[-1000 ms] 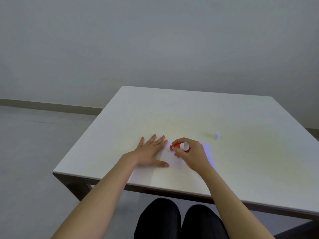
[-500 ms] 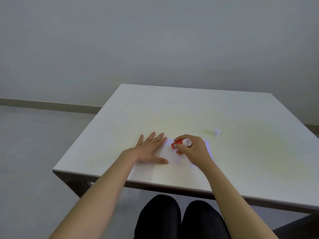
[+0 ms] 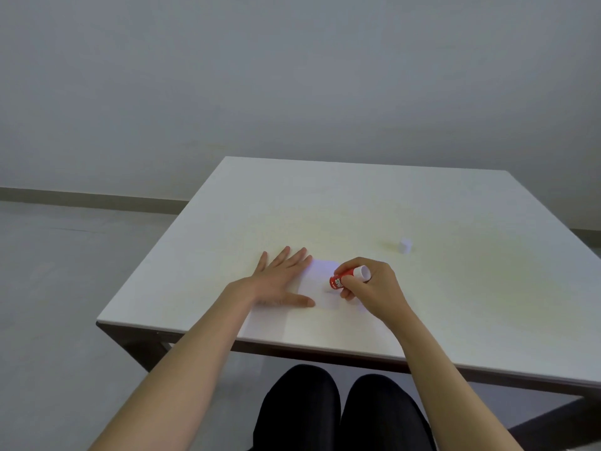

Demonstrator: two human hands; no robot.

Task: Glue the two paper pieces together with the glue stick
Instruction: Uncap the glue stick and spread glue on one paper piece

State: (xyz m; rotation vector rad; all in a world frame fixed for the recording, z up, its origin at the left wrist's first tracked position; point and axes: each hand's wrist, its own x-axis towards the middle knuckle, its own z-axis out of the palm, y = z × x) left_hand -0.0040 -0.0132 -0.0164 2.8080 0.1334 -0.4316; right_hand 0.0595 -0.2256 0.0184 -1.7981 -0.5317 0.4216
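So our right hand [image 3: 370, 288] has its fingers wrapped round the glue stick [image 3: 346, 278], a red tube with a white end. The tube is tilted, with the red end down against the small paper piece [image 3: 320, 281] and the white end up toward the far right. We can't tell whether the glue tip is actually touching the sheet, since the tube hides it.

Just left of the glue stick, our left hand [image 3: 281, 281] lies flat with the fingers fanned out and the thumb stuck out toward the near side, pressing down on the paper. The fingertips sit at the small piece's left edge.

Nearer us than the glue stick there's a second, larger paper piece [image 3: 270, 323], white on a white top, so its edges are faint. It runs under the left hand toward the near edge of the table [image 3: 422, 206], and the small piece seems to lie partly over it.

Further out, well beyond and to the right of the glue stick, a little white cap [image 3: 405, 246] stands alone on the table.
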